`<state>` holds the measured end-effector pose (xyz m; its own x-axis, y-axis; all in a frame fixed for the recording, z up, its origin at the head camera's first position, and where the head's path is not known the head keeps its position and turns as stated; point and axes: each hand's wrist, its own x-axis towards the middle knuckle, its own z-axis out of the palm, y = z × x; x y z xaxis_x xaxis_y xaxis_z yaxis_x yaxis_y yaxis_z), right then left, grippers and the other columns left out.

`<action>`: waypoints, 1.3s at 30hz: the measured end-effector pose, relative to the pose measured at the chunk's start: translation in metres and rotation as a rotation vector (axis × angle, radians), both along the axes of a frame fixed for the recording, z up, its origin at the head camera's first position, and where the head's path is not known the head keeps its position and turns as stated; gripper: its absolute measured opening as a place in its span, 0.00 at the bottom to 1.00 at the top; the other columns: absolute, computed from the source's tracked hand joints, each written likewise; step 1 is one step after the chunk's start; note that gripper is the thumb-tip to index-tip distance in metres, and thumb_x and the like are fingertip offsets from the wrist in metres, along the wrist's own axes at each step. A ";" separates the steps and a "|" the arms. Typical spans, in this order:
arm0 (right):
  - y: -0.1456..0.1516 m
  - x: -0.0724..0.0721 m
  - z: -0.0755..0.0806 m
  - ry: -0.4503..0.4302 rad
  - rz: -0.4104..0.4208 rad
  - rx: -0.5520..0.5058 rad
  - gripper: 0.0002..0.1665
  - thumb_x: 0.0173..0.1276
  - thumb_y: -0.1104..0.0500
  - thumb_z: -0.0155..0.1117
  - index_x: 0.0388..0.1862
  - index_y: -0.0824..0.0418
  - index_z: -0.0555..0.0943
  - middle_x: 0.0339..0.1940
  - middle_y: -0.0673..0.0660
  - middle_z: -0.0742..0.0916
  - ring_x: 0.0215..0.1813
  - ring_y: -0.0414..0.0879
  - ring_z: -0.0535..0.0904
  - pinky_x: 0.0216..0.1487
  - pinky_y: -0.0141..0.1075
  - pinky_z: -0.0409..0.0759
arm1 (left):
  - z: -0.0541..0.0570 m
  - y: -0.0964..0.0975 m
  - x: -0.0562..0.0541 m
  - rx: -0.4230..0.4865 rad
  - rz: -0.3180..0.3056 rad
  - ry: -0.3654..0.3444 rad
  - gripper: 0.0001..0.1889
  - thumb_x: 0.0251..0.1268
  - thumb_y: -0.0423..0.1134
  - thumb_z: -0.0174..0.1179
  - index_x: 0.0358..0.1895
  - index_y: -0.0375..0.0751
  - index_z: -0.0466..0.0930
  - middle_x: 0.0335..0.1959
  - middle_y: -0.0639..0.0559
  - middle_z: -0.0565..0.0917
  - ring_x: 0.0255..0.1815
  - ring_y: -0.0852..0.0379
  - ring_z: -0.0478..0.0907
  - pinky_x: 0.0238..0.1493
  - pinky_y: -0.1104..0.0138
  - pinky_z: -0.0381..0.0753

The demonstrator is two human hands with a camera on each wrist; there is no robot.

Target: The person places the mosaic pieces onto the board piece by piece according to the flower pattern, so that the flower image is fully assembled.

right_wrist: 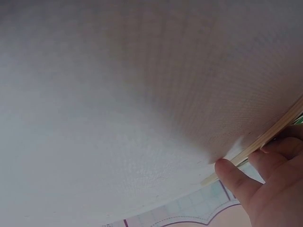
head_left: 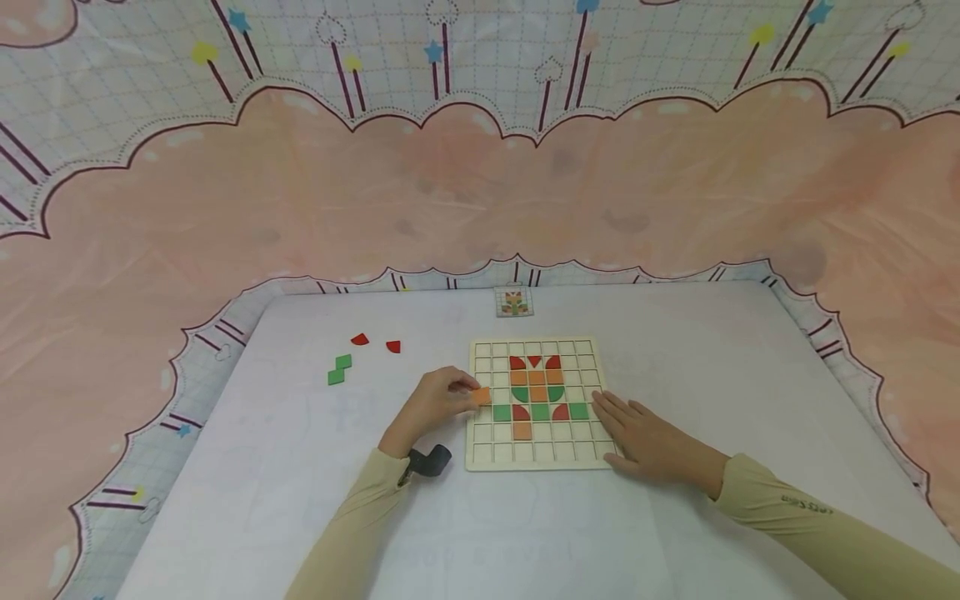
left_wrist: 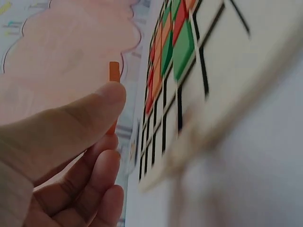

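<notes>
An orange square tile [head_left: 481, 397] is pinched between thumb and fingers of my left hand [head_left: 438, 402], at the left edge of a pale grid board [head_left: 487, 454]. In the left wrist view the tile [left_wrist: 114, 71] stands edge-on, apart from the board surface. Orange, green and red pieces fill several middle cells of the board, among them a lone orange square [head_left: 522, 430] in a lower row. My right hand [head_left: 660, 442] rests on the board's right edge with fingers extended. In the right wrist view its fingers touch the board's wooden side [right_wrist: 265, 137].
Left of the board lie two red quarter-round pieces [head_left: 360, 339] and two green tiles [head_left: 336, 377] touching at a corner. Behind the board is a small pattern card [head_left: 514, 302]. A white cloth [head_left: 480, 533] covers the table, and a patterned curtain [head_left: 480, 192] hangs behind it.
</notes>
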<state>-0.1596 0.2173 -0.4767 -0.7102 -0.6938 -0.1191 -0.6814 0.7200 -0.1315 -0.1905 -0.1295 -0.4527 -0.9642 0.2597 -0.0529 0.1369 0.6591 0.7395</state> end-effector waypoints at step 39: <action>-0.001 0.001 -0.002 -0.004 -0.001 -0.011 0.43 0.68 0.44 0.52 0.73 0.67 0.55 0.76 0.63 0.59 0.75 0.58 0.54 0.69 0.55 0.61 | -0.018 0.100 0.022 -0.212 -0.221 0.147 0.12 0.47 0.41 0.72 0.36 0.42 0.86 0.33 0.56 0.82 0.35 0.65 0.74 0.40 0.75 0.74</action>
